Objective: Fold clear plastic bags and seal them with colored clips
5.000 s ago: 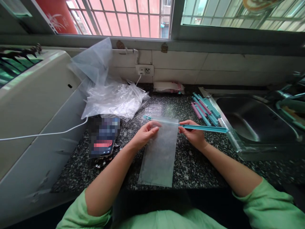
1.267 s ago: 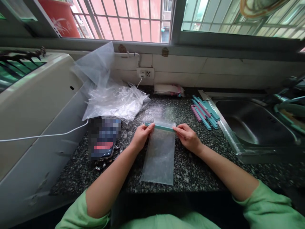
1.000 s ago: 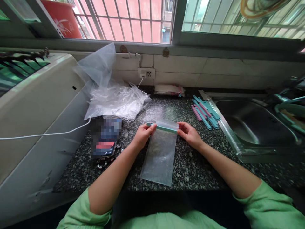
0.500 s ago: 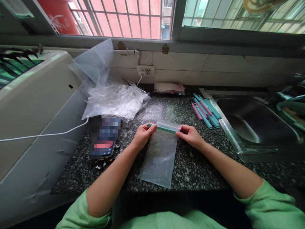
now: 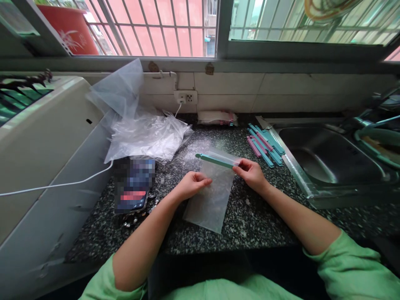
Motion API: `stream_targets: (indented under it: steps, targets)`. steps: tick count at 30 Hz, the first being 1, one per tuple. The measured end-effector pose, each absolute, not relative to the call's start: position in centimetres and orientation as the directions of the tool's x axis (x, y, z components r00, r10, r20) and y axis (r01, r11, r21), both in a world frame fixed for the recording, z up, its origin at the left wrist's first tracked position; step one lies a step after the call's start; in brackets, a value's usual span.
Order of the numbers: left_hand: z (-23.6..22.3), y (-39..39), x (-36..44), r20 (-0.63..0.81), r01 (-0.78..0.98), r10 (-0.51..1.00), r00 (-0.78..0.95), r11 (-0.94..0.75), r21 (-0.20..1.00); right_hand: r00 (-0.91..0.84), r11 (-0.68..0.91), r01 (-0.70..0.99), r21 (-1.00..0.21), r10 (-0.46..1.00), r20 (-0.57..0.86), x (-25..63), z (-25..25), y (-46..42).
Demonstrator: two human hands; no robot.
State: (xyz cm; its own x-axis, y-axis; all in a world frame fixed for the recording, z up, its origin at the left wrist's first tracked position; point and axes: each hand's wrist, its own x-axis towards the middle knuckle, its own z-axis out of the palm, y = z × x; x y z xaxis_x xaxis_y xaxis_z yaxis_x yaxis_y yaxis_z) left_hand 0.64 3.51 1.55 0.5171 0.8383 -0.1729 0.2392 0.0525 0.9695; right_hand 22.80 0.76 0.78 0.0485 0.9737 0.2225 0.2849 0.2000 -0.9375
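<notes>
A teal bag sealing clip point(image 5: 214, 160) runs across the upper part of a clear plastic bag point(image 5: 209, 204), with a strip of the bag showing beyond it. My right hand point(image 5: 252, 175) pinches the clip's right end together with the bag's edge. Below the clip's free left end, my left hand point(image 5: 196, 184) is closed, thumb and fingers pinched at the bag's left edge. The lower part of the bag hangs or lies over the speckled countertop point(image 5: 250, 221); which one I cannot tell.
Several teal and pink sealing clips point(image 5: 265, 145) lie beside the metal sink point(image 5: 331, 154). A heap of clear bags point(image 5: 146, 137) is at the back left, with a phone point(image 5: 137, 183) before it. A packet point(image 5: 217, 118) rests against the wall near a socket point(image 5: 186, 97).
My left hand has let go of the clip's left end and moved down to the bag's left edge. The clip now tilts, its left end higher. My right hand keeps its hold.
</notes>
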Motion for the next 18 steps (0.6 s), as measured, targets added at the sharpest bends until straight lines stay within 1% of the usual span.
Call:
stream_targets:
  steps: [4,6,8,10,13,15,18]
  targets:
    - [1.0,3.4,0.8,-0.109,0.281,0.878,0.466,-0.03,0.959,0.094,0.324,0.417,-0.849,0.914,0.395,22.8,0.7,0.5]
    - [1.0,3.4,0.8,-0.103,0.273,0.886,0.451,-0.027,0.962,0.079,0.351,0.431,-0.831,0.903,0.422,22.8,0.6,0.5]
    - [1.3,3.5,0.8,-0.094,0.208,0.896,0.433,0.003,0.978,0.059,0.335,0.406,-0.85,0.919,0.39,22.7,0.5,0.5]
    - [1.5,3.6,0.7,-0.078,0.107,0.916,0.394,0.039,0.993,0.026,0.31,0.387,-0.869,0.938,0.346,22.5,0.4,0.4]
    - [1.7,3.7,0.8,-0.059,-0.013,0.945,0.321,0.067,0.998,-0.034,0.293,0.405,-0.866,0.951,0.306,22.1,0.2,0.2]
    - [1.5,3.7,0.8,-0.046,-0.048,0.955,0.293,0.063,0.997,-0.046,0.273,0.41,-0.87,0.959,0.279,21.8,0.1,0.1]
    - [1.2,3.7,0.7,-0.003,-0.086,0.966,0.259,0.026,0.996,-0.049,0.203,0.385,-0.9,0.979,0.199,21.5,0.0,0.1]
